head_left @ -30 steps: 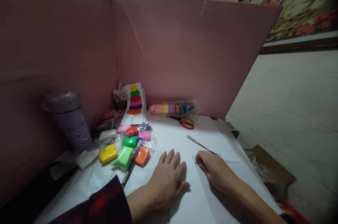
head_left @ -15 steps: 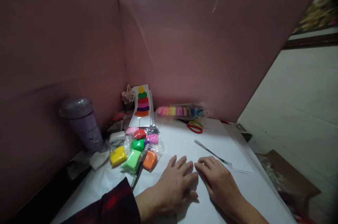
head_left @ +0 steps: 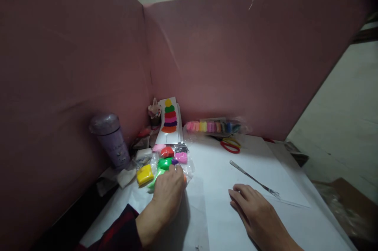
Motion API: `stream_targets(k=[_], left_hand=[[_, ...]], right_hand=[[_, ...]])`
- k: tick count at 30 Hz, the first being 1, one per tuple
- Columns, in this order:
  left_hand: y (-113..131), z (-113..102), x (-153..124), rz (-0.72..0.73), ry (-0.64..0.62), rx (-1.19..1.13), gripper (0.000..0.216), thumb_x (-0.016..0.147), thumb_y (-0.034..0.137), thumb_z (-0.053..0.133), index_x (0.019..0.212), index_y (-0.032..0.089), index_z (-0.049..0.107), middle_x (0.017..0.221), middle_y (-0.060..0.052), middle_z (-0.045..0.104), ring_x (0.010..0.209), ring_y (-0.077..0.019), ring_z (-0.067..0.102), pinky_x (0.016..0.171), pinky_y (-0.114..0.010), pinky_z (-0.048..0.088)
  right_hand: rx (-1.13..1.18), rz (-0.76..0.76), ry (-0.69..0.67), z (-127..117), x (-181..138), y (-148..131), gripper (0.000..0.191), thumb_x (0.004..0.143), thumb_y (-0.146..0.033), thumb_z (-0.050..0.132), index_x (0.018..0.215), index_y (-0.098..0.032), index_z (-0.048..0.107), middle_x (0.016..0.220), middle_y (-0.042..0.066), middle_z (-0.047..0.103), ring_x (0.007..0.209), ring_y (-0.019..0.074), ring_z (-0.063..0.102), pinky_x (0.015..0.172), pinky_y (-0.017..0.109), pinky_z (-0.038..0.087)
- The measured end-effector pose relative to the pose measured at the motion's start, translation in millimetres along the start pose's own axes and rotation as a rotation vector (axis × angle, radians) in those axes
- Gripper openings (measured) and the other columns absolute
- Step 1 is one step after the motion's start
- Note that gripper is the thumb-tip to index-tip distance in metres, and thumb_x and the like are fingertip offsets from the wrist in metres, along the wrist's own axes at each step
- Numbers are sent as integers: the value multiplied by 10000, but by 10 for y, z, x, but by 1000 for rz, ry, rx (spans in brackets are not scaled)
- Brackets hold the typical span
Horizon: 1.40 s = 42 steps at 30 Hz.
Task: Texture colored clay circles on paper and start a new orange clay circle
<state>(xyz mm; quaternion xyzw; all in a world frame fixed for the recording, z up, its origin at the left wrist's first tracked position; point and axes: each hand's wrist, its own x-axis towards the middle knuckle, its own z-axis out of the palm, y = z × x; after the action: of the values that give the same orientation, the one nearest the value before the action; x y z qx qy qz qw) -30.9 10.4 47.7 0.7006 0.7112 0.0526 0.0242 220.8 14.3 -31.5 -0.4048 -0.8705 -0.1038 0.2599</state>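
1. Pink panels (head_left: 230, 66), two, meeting in a corner behind a table spread with white paper (head_left: 217, 174).
2. Left hand (head_left: 169, 190), dark checked sleeve, palm down among the packets. Fingers bent and drawn close together; tips partly hidden, so whether they grip anything cannot be told.
3. Light-green packet (head_left: 156, 178), wrapped, partly covered by that hand; orange packet (head_left: 185, 179), only a sliver showing at the hand's other side.
4. Dark-green packet (head_left: 164, 163) and small purple packet (head_left: 175, 161), just beyond the fingertips; yellow packet (head_left: 144, 175), to the left.
5. Right hand (head_left: 254, 207), low over the paper, fingers loosely curved and near one another. Nothing held shows; the underside is hidden, so its grasp cannot be told.
6. Metal fork (head_left: 248, 175), lying slantwise beyond the right hand, apart from it.
7. Step in hand, as judged: selecting or taking something from the packet cluster.
8. Next move, as judged, calls for a narrow fingertip pinch and a straight lift, leaving neighbouring wrappers undisturbed; the right hand is placed to steady the paper.
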Motion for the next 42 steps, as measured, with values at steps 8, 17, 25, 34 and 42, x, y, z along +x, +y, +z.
stream_targets(k=[8, 17, 25, 34, 42], left_hand=[[-168, 83, 83, -49, 35, -383, 210, 778, 12, 468, 886, 117, 614, 822, -108, 611, 814, -260, 632, 684, -320, 419], [-136, 6, 470, -43, -119, -1229, 289, 694, 391, 590, 851, 150, 558, 541, 67, 463, 360, -66, 346, 370, -207, 253], [-52, 88, 487, -108, -91, -1577, 431, 577, 431, 786, 812, 140, 572, 595, 47, 551, 354, -31, 382, 340, -170, 256], [336, 320, 44, -21, -148, -1854, 336, 692, 356, 787, 824, 150, 556, 765, 3, 626, 608, -126, 640, 515, -219, 489], [316, 300, -1, 34, -203, -1903, 447, 730, 477, 750, 961, 150, 552, 914, -77, 681, 590, -143, 657, 462, -224, 481]], right_hand=[[13, 14, -41, -63, 44, -22, 186, 923, -137, 428, 983, -182, 599, 936, 101, 609, 790, 239, 597, 639, 368, 516], [30, 58, -80, -92, 54, -40, 187, 899, -106, 460, 977, -185, 610, 932, 94, 602, 807, 239, 589, 661, 365, 506], [50, 85, -17, -123, 83, -45, 172, 886, -98, 486, 937, -184, 626, 902, 85, 621, 804, 238, 591, 669, 366, 489], [579, 119, 74, -210, 92, -353, 306, 965, -328, 466, 1199, -144, 541, 867, 80, 672, 690, 177, 624, 616, 278, 505], [832, 390, -154, -273, 118, -470, 314, 993, -351, 357, 921, -168, 602, 632, -24, 522, 536, 117, 463, 517, 234, 354]])
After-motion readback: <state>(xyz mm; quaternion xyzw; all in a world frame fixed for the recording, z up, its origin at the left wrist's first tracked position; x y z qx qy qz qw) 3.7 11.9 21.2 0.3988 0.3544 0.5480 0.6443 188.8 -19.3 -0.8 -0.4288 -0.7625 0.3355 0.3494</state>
